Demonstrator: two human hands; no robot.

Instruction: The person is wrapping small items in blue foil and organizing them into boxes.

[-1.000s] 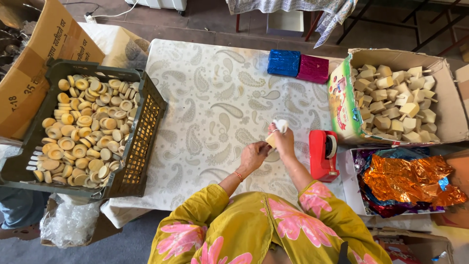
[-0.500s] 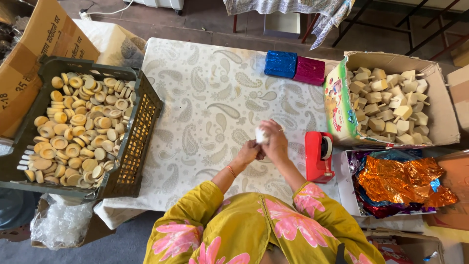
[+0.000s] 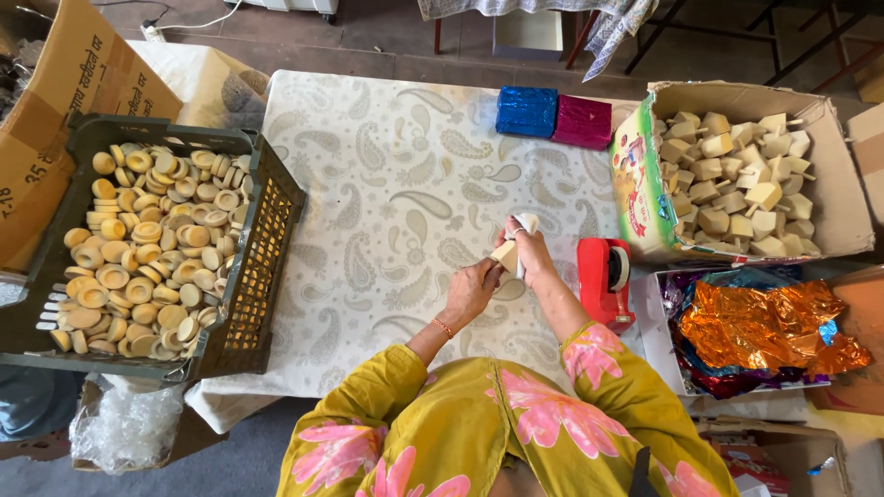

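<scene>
Two hands meet over paisley tablecloth (image 3: 368, 184): our left hand (image 3: 471, 290) pinches tan soap bar (image 3: 504, 254) from below, right hand (image 3: 529, 253) closed over its white wrap (image 3: 526, 224). We'd keep wrap taut, folds flat. Red tape dispenser (image 3: 603, 276) sits just right.

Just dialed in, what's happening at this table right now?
A person in a yellow flowered top holds a small tan block with a white wrapper over the patterned tablecloth. The right hand grips it from above and the left hand supports it below. A red tape dispenser stands beside the hands. A dark crate of round tan pieces sits left, a cardboard box of wrapped blocks right.
</scene>
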